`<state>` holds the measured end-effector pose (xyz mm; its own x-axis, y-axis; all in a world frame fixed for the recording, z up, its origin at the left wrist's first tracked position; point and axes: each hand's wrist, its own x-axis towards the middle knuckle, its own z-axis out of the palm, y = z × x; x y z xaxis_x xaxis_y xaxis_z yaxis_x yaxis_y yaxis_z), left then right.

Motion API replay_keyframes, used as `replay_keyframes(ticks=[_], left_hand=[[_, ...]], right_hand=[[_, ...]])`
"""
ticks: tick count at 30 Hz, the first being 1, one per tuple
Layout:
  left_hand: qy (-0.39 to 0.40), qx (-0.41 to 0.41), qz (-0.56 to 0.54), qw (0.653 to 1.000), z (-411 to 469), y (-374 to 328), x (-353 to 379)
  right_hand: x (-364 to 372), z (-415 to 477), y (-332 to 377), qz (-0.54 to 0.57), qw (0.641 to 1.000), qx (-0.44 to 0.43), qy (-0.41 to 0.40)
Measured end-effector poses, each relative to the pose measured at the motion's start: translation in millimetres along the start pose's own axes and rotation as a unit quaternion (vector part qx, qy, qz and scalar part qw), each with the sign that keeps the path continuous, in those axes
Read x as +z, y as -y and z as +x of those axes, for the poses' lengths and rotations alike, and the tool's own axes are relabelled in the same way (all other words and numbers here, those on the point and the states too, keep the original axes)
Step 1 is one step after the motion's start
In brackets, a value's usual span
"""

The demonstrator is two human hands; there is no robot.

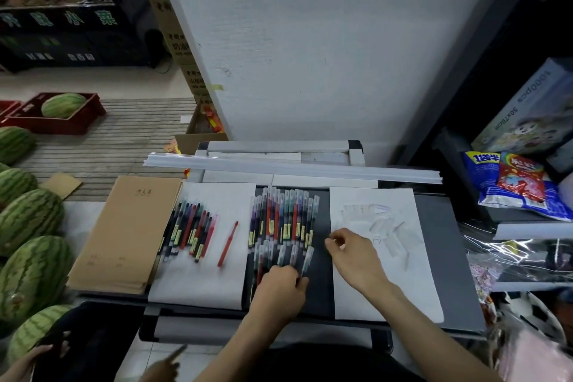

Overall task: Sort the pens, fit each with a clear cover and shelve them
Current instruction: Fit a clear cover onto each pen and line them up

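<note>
A row of pens with clear covers (pixel 283 217) lies on the dark tray (pixel 319 288), and a second, shorter row (pixel 273 253) lies below it. My left hand (pixel 280 287) rests on that lower row and grips one covered pen (pixel 307 259) at its right end. My right hand (pixel 352 253) hovers at the left edge of the right white sheet (pixel 387 295), fingertips pinched on what looks like a small clear cover. Loose clear covers (pixel 379 220) lie on that sheet. Uncovered pens (pixel 189 229) are piled on the left white sheet (pixel 198 285), with a single red pen (pixel 228 243) beside them.
A stack of brown notebooks (pixel 124 236) lies left of the sheets. Long white plastic strips (pixel 279 164) run across the back. Watermelons (pixel 31 220) crowd the left side. Shelves with packaged goods (pixel 517 186) stand on the right. Another person's hand (pixel 161 366) points at the bottom.
</note>
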<state>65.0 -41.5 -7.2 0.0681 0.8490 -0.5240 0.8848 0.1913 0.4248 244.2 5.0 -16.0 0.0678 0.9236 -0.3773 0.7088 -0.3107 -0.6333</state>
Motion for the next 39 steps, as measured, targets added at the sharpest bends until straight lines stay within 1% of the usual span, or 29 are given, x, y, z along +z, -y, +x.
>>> replay_keyframes(ticks=[2, 4, 6, 8, 10, 19, 24, 29, 33, 39], left_hand=[[0.014, -0.013, 0.044, 0.999, 3.0, -1.3, -0.4], [0.018, -0.011, 0.081, 0.996, 4.2, -4.1, -3.1], [0.019, -0.011, 0.098, 0.995, 6.2, -4.6, -4.5], [0.021, -0.01, 0.106, 0.994, 6.5, -4.9, -5.2], [0.023, -0.016, 0.109, 0.994, 5.9, -4.0, -5.9], [0.002, -0.054, 0.094, 0.994, 6.5, 2.4, -5.5], [-0.016, -0.069, 0.062, 0.996, 6.9, 9.1, -3.1], [-0.012, -0.081, 0.044, 0.996, 7.2, 15.0, -2.7], [-0.023, -0.081, 0.048, 0.995, 7.7, 18.6, -4.2], [-0.03, -0.078, 0.043, 0.996, 8.6, 22.3, -3.4]], right_hand=[[-4.8, 6.0, -20.1, -0.139, 0.987, -0.035, -0.069], [-11.7, 12.2, -36.8, -0.232, 0.962, -0.052, -0.131], [-19.5, 17.7, -51.0, -0.264, 0.948, -0.04, -0.173], [-26.6, 21.0, -62.4, -0.276, 0.945, -0.015, -0.172], [-29.7, 23.9, -72.4, -0.28, 0.947, -0.007, -0.155], [-30.4, 31.0, -81.2, -0.256, 0.952, -0.065, -0.156], [-35.1, 37.7, -76.0, -0.268, 0.947, -0.059, -0.169], [-40.6, 44.7, -69.5, -0.296, 0.943, -0.033, -0.15], [-43.9, 43.9, -64.6, -0.27, 0.952, -0.02, -0.142], [-45.7, 33.5, -56.9, -0.169, 0.974, -0.009, -0.148]])
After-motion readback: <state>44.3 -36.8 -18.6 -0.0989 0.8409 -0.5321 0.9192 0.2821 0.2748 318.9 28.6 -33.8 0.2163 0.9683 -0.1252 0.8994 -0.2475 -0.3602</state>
